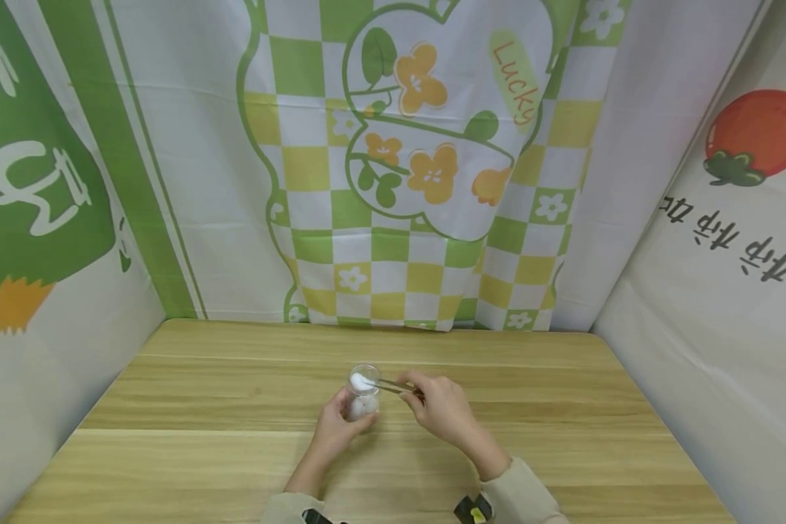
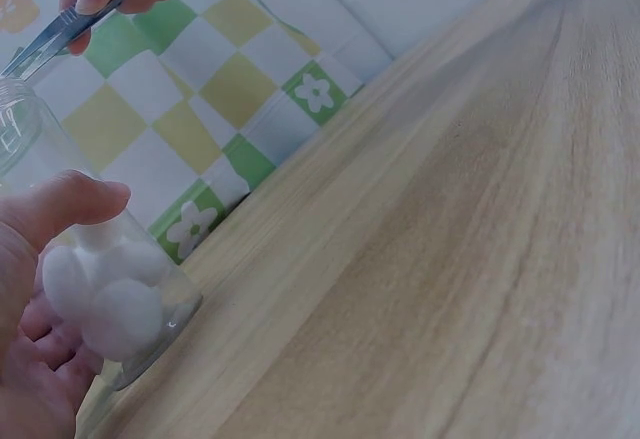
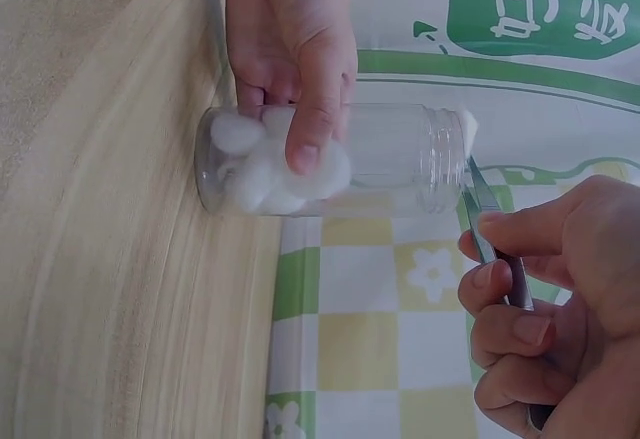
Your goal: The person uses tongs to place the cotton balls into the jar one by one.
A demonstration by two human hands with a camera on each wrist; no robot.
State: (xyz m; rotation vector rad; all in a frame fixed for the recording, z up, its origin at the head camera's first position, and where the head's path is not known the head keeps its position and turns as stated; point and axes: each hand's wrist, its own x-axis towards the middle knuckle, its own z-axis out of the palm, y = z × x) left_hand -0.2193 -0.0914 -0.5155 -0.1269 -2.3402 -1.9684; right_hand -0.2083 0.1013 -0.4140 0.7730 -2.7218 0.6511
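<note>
A clear jar point(image 3: 390, 164) stands upright on the wooden table, with several white cotton balls point(image 2: 122, 309) in its lower part. My left hand point(image 1: 336, 428) grips the jar low on its side, thumb across the front. The fingers of my right hand point(image 1: 444, 409) pinch a pair of metal tweezers point(image 3: 484, 221), which point left to the jar's open mouth. At the tweezers' tips, right at the rim, is one more white cotton ball point(image 1: 362, 381). In the right wrist view the jar's upper half shows only clear wall.
The wooden table point(image 1: 236, 393) extends around both hands. A green and yellow checked cloth point(image 1: 393, 262) hangs behind its far edge. Printed white cloths flank the table, one on the left point(image 1: 59, 364) and another on the right point(image 1: 701, 327).
</note>
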